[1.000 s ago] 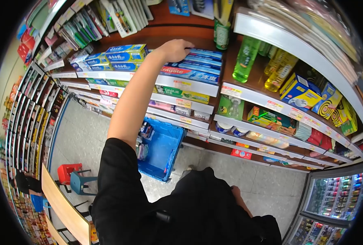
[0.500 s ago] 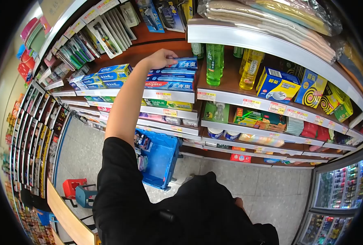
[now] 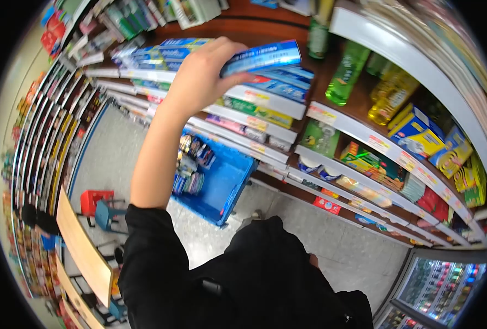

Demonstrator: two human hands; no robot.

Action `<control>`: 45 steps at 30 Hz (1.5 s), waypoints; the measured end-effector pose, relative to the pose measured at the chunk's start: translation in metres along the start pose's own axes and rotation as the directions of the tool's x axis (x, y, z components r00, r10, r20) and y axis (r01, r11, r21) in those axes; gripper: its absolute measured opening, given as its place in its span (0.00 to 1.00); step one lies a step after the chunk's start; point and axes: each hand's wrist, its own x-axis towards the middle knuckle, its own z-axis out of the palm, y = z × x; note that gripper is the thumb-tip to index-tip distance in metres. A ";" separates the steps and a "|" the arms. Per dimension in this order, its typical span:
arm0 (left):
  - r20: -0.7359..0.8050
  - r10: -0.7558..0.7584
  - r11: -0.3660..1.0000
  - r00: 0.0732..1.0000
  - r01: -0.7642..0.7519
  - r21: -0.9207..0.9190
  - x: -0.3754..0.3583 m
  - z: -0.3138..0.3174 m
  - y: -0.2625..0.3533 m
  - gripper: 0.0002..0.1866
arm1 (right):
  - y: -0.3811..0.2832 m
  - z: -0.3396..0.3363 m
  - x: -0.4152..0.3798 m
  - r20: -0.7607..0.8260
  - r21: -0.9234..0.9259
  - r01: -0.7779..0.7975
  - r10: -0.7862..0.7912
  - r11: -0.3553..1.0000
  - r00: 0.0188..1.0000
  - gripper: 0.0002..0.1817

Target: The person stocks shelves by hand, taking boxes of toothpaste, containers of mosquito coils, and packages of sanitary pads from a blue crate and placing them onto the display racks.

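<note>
My left hand [image 3: 205,71] is closed around a blue toothpaste box [image 3: 268,56], thumb below and fingers over the top. The box is held tilted, just above a row of blue toothpaste boxes [image 3: 287,85] on the shelf. Left of the hand, on the same shelf, lie blue-and-yellow boxes [image 3: 172,52]. Only a small part of my right hand [image 3: 313,260] shows, low beside my black clothing; its fingers are hidden.
Below the shelves a blue crate [image 3: 213,189] on the floor holds several packaged goods. Green bottles [image 3: 346,77] and yellow bottles [image 3: 394,96] stand right of the toothpaste. Stools [image 3: 109,214] and a wooden table [image 3: 81,247] are at left; a person [image 3: 38,219] is beyond. A glass-door fridge [image 3: 435,290] is lower right.
My left hand has lifted a toothpaste box off the stack, where its fingers were before. The view has turned and shifted, so the shelf goods appear tilted and further right.
</note>
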 end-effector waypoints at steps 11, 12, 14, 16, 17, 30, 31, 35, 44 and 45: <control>0.662 -0.619 0.499 0.423 0.863 -0.085 -0.395 0.138 -0.067 0.27 | -0.051 -0.040 0.012 0.139 0.042 0.060 -0.065 0.997 0.988 0.20; 0.684 -0.659 0.390 0.313 0.920 -0.045 -0.421 0.160 -0.067 0.27 | -0.052 -0.042 0.013 0.156 0.043 0.049 -0.055 0.998 0.986 0.21; 0.619 -0.757 0.291 0.209 0.956 0.032 -0.474 0.215 -0.069 0.28 | -0.043 -0.044 0.020 0.220 0.018 0.006 -0.009 1.000 0.975 0.23; 0.588 -0.805 0.190 0.074 0.972 0.138 -0.512 0.271 -0.065 0.30 | -0.020 -0.033 0.011 0.194 0.153 -0.054 0.023 0.987 0.981 0.22; 0.577 -0.817 0.134 -0.006 0.971 0.200 -0.526 0.302 -0.064 0.31 | -0.017 -0.035 0.010 0.171 0.212 -0.086 0.049 0.974 0.984 0.22; 0.574 -0.752 -0.140 -0.324 0.929 0.341 -0.555 0.403 -0.042 0.24 | 0.047 0.008 -0.083 -0.019 0.341 -0.083 0.095 0.936 0.995 0.22; 0.568 -0.763 -0.123 -0.309 0.932 0.342 -0.560 0.404 -0.043 0.24 | 0.047 0.010 -0.084 -0.005 0.331 -0.078 0.084 0.940 0.996 0.22; 0.521 -0.853 0.064 -0.040 0.981 0.182 -0.531 0.389 -0.058 0.22 | -0.009 -0.016 -0.057 0.061 0.066 -0.102 0.098 0.993 0.993 0.21; -0.284 -0.269 0.921 0.920 0.159 -0.356 -0.174 0.175 -0.046 0.18 | -0.077 -0.043 0.018 0.143 -0.125 -0.059 0.077 0.990 0.987 0.19; -0.342 -0.163 0.949 0.926 0.052 -0.311 -0.139 0.151 -0.042 0.18 | -0.080 -0.045 0.021 0.144 -0.111 -0.058 0.074 0.992 0.987 0.19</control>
